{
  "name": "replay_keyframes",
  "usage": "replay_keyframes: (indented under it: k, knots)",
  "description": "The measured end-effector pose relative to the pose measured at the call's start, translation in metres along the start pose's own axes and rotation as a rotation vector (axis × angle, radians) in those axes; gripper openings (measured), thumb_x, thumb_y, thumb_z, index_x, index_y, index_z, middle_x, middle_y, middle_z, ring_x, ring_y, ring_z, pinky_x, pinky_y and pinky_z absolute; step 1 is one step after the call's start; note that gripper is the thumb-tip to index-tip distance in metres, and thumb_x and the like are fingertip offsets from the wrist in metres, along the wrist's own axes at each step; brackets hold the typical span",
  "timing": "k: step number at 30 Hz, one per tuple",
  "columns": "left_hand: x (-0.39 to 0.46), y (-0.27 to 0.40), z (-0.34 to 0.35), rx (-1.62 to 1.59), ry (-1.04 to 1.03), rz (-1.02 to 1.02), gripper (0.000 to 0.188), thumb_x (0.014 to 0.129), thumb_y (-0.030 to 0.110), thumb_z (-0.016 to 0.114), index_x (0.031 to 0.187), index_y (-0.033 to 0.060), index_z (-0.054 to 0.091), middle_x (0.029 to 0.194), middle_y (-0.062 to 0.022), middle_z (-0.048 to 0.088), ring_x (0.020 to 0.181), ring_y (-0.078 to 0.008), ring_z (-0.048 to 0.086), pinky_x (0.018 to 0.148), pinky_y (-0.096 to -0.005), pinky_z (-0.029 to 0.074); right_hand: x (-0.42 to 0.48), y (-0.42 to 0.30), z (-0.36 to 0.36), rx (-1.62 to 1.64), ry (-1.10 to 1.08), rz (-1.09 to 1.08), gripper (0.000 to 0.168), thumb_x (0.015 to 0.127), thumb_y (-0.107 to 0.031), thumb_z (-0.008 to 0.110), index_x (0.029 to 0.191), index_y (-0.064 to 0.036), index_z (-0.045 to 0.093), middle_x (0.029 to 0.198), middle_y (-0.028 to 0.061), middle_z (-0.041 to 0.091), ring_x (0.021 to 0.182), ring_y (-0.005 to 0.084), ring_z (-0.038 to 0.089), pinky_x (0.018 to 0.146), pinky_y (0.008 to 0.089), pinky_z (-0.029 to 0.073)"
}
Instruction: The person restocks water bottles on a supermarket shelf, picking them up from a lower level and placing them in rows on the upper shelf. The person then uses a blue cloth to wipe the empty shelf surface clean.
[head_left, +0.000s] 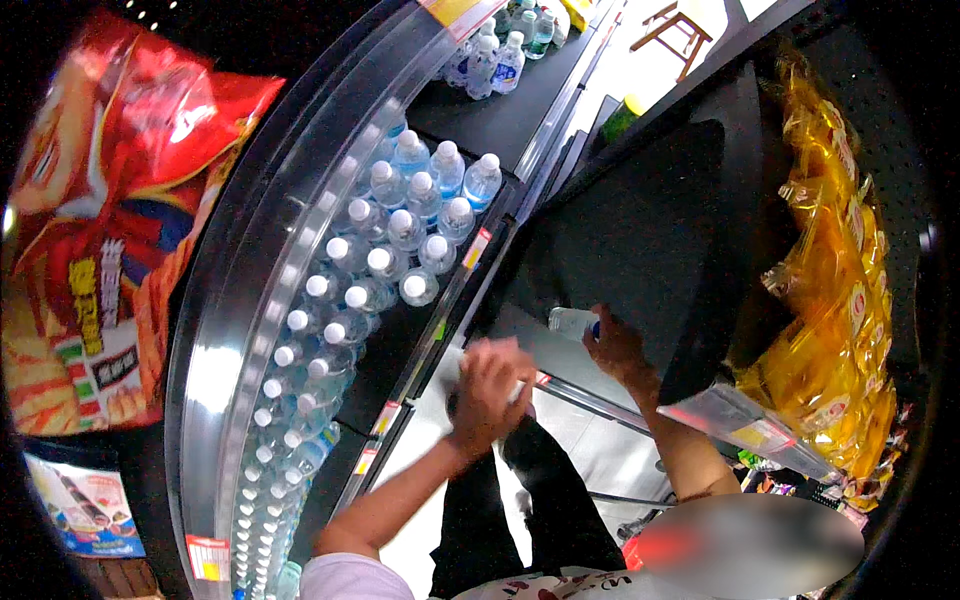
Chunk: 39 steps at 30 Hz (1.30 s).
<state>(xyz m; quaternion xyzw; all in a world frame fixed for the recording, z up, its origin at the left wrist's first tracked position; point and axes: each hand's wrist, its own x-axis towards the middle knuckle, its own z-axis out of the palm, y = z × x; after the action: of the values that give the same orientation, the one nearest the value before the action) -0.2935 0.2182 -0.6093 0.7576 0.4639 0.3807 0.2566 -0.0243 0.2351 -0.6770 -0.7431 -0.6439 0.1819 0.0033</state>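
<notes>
My left hand (491, 386), blurred, is raised in front of the shelf edge with its fingers curled; something pale shows by the fingers, but whether it is held is unclear. Clear plastic bottles with white caps (381, 259) stand in rows on the shelf to its left. Over a dark lower surface, my right hand (616, 346) grips the blue-capped end of a clear plastic bottle (571, 322), which lies on its side and points left.
Price-tag rails (439, 330) edge the shelf. More bottles (495, 64) stand at the top. Yellow plastic packages (840, 300) fill the right side, above a clear label holder (739, 420). A large red food bag (112, 225) hangs at left. A wooden stool (673, 37) stands far off.
</notes>
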Motion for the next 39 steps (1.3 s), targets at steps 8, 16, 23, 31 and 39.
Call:
replay_keyframes:
  k: [8, 16, 23, 31, 39]
  knots:
    - [-0.246, 0.027, 0.045, -0.1, -0.388, -0.327, 0.019, 0.081, 0.007, 0.074, 0.093, 0.0101, 0.059, 0.097, -0.0114, 0.066, 0.094, -0.0335, 0.064, 0.083, -0.05, 0.044, 0.033, -0.014, -0.018, 0.086, 0.049, -0.083, 0.038, 0.096, -0.03, 0.067, 0.123, -0.007, 0.054, 0.12, 0.0253, 0.065, 0.106, 0.0445, 0.067, 0.087, 0.0519, 0.054]
    - [-0.294, 0.02, 0.067, 0.096, -0.418, -0.539, 0.028, 0.084, 0.03, 0.076, 0.097, 0.0087, 0.064, 0.096, -0.0105, 0.067, 0.101, -0.0325, 0.062, 0.094, -0.0491, 0.04, 0.073, -0.066, -0.068, 0.213, 0.303, -0.354, 0.035, 0.094, -0.025, 0.07, 0.119, -0.008, 0.053, 0.106, 0.0188, 0.066, 0.092, 0.0407, 0.069, 0.076, 0.0479, 0.055]
    - [-0.295, 0.014, 0.068, 0.148, -0.392, -0.54, 0.028, 0.083, 0.034, 0.077, 0.084, 0.0091, 0.064, 0.09, -0.0104, 0.065, 0.097, -0.0324, 0.06, 0.092, -0.0465, 0.039, 0.138, -0.114, -0.102, 0.251, 0.427, -0.333, 0.035, 0.091, -0.025, 0.072, 0.114, -0.006, 0.054, 0.105, 0.019, 0.066, 0.091, 0.0416, 0.068, 0.076, 0.0508, 0.056]
    - [-0.287, 0.001, 0.06, 0.097, -0.391, -0.535, 0.032, 0.084, 0.039, 0.076, 0.079, 0.0102, 0.062, 0.082, -0.0085, 0.064, 0.088, -0.0318, 0.061, 0.089, -0.0456, 0.04, 0.237, -0.163, -0.099, 0.238, 0.634, -0.214, 0.038, 0.092, -0.029, 0.073, 0.114, -0.006, 0.052, 0.107, 0.0187, 0.067, 0.096, 0.0426, 0.069, 0.077, 0.0508, 0.056]
    - [-0.277, -0.022, 0.055, 0.095, -0.379, -0.572, 0.033, 0.083, 0.038, 0.076, 0.076, 0.0083, 0.064, 0.077, -0.0072, 0.066, 0.081, -0.0308, 0.063, 0.089, -0.0448, 0.041, 0.301, -0.239, -0.087, 0.254, 0.631, -0.271, 0.037, 0.091, -0.033, 0.072, 0.109, -0.004, 0.057, 0.105, 0.0199, 0.072, 0.098, 0.0412, 0.07, 0.079, 0.0528, 0.055]
